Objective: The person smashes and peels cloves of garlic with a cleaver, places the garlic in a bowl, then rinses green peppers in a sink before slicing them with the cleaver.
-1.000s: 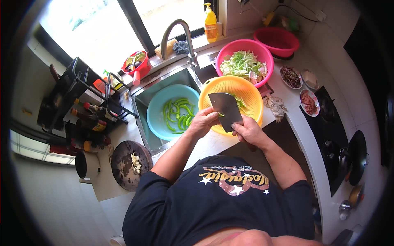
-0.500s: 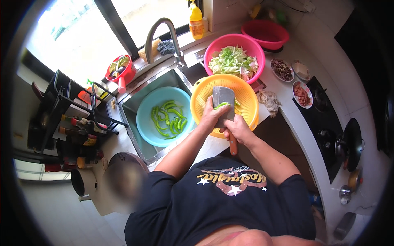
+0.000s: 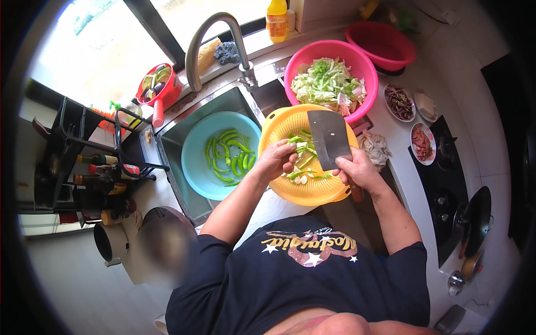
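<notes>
Head view, frame centre: right hand (image 3: 357,167) fingers wrapped round cleaver (image 3: 330,138) handle w/ cut green peppers (image 3: 302,146) piled on blade, left hand (image 3: 277,160) fingers curled vs. them over yellow colander (image 3: 290,192); pieces prob. light, slippery—cup, don't pinch.

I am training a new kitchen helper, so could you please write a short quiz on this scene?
1. True or false: the right hand holds a cleaver over the yellow colander.
2. Which container holds the whole green peppers? A) the pink bowl B) the blue bowl in the sink C) the red basin
3. What does the left hand touch?

Key:
1. True.
2. B.
3. Cut green vegetable pieces beside the cleaver blade, above the yellow colander.
</notes>
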Motion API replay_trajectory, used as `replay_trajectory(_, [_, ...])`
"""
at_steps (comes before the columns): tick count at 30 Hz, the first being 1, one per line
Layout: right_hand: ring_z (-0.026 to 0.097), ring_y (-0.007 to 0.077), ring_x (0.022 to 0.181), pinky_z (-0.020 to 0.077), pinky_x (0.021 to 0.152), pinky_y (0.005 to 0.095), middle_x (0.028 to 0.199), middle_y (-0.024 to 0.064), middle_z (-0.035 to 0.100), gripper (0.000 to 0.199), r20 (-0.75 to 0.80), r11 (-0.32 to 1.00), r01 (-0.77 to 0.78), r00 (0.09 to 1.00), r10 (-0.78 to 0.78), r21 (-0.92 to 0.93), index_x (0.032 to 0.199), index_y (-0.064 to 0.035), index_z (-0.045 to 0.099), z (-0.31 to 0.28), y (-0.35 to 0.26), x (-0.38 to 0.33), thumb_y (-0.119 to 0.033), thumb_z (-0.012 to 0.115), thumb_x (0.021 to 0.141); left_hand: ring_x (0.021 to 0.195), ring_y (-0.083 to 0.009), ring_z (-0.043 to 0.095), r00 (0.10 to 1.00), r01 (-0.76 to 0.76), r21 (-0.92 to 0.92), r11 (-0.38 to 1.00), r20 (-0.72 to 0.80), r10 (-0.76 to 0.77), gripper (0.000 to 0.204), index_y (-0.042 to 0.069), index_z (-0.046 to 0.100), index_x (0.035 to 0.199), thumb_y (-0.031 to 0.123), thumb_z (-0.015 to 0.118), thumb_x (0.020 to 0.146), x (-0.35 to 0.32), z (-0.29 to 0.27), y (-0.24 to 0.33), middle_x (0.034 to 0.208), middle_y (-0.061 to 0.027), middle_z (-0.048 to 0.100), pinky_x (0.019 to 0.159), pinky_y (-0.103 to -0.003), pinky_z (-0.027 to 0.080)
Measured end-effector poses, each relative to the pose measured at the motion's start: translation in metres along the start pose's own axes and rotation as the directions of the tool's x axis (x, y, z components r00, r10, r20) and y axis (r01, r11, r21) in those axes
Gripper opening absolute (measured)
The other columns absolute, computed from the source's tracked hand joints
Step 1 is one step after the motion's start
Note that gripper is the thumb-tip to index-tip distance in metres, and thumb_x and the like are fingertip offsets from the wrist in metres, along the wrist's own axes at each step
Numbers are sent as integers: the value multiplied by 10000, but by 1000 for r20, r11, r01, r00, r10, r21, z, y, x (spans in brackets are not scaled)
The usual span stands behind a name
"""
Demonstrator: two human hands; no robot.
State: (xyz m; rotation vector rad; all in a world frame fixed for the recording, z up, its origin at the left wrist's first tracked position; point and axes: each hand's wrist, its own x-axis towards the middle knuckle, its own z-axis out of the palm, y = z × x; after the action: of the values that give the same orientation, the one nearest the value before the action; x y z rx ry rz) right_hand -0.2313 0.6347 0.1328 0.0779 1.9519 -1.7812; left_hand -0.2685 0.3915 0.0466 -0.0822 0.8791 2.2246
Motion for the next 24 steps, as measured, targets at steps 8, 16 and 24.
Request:
replay_trajectory(8, [497,54,502,500,657,229,691,3,535,227,111,995,89,990,-83,-49,1109,28,492,6,0,6,-69,494,903,399,-49,306,997,80,-85,993,28,-78,116,124,417,891,165,516,936,3,-6,0,613,-2,452,382,-197,243])
replay_trajectory(16, [512,54,516,468,569,207,680,10,539,258,81,998,39,996,-42,42,1135,24,470,5,5,1,-85,504,904,405,-46,290,1000,-17,6,1000,-1,17,102,100,444,895,157,514,942,1,12,-2,612,2,439,388,-188,228])
replay_trajectory(24, [506,64,510,441,510,196,723,52,571,239,70,988,15,997,-26,155,1122,9,464,17,20,4,-95,487,907,833,-158,605,980,-177,65,982,-77,182,272,16,519,1145,209,511,954,4,40,-7,961,-80,609,742,-302,506])
